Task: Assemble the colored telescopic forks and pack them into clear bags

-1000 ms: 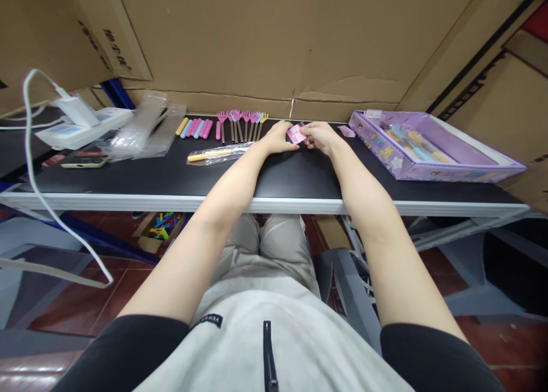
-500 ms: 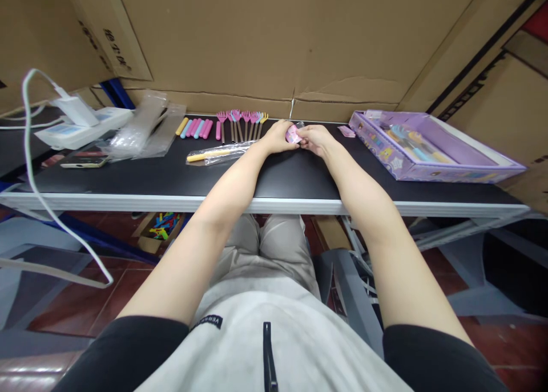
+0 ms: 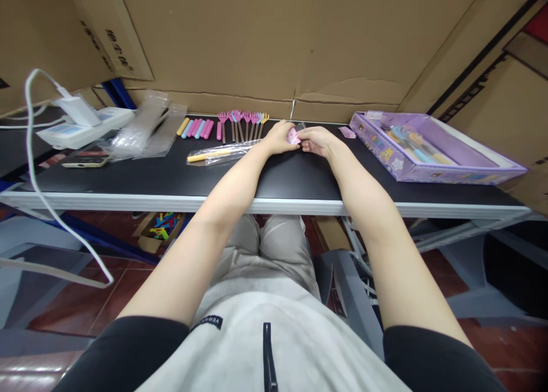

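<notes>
A small pink printed card [image 3: 293, 136] sits between my hands near the back of the black table. My left hand [image 3: 278, 138] is closed around its left side. At the card's right edge my right hand [image 3: 315, 140] pinches with thumb and finger, the other fingers curled. A bit of clear film [image 3: 302, 126] shows behind the card. Left of my left hand lies a clear plastic sleeve [image 3: 240, 150] with a yellow-handled stick [image 3: 214, 155] inside; its right end is hidden by my left hand. Behind it are pink, blue and yellow fork-like heads on brown rods [image 3: 242, 125].
Coloured handles [image 3: 197, 128] lie in a row at the back left, beside clear bags [image 3: 143, 132], a phone [image 3: 85, 160] and a white power strip [image 3: 88, 128]. A purple box [image 3: 428, 172] with wrapped pieces stands right, near more pink cards [image 3: 347, 132]. Cardboard walls [image 3: 274, 44] enclose the table.
My right hand has shifted very slightly right and its fingers have loosened a little around the card's edge. My left hand stays nearly still on the card.
</notes>
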`<state>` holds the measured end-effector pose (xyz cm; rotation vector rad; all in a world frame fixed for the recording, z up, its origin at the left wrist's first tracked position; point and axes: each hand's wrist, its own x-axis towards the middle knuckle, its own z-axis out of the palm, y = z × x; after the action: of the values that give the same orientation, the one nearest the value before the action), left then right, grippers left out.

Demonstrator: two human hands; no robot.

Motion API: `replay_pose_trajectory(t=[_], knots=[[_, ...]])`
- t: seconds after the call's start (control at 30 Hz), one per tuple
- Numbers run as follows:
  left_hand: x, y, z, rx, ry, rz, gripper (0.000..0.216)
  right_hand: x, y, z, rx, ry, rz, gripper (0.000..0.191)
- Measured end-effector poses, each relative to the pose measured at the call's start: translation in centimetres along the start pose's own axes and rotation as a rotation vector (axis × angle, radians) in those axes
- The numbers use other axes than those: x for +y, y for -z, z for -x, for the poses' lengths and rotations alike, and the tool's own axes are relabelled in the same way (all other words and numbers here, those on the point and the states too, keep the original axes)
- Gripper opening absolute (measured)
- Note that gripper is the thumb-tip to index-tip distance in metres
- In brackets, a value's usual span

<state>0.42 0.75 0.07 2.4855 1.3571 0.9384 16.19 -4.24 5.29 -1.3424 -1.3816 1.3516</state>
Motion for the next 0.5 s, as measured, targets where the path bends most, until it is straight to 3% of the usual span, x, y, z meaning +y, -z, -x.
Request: replay_pose_trajectory(t=[0.17, 0.27, 0.37, 0.5], knots=[[0.5, 0.1, 0.0, -0.003, 0.001, 0.025, 0.07, 0.1, 0.0, -0.3, 0.061, 0.016, 0.051, 0.032], [0.7, 1.3, -0.2, 0.017, 0.064, 0.063, 0.077, 0.0, 0.0, -0.6, 0.128, 0.038, 0.075, 0.034], [0.3, 4.0, -0.6, 0.035, 0.159, 0.125, 0.06, 0.0, 0.2, -0.9, 0.188, 0.062, 0.091, 0.033], [-0.9, 9.0, 0.4, -0.091, 0.275, -0.022, 0.031, 0.1, 0.4, -1.1, 0.192, 0.04, 0.082, 0.026]])
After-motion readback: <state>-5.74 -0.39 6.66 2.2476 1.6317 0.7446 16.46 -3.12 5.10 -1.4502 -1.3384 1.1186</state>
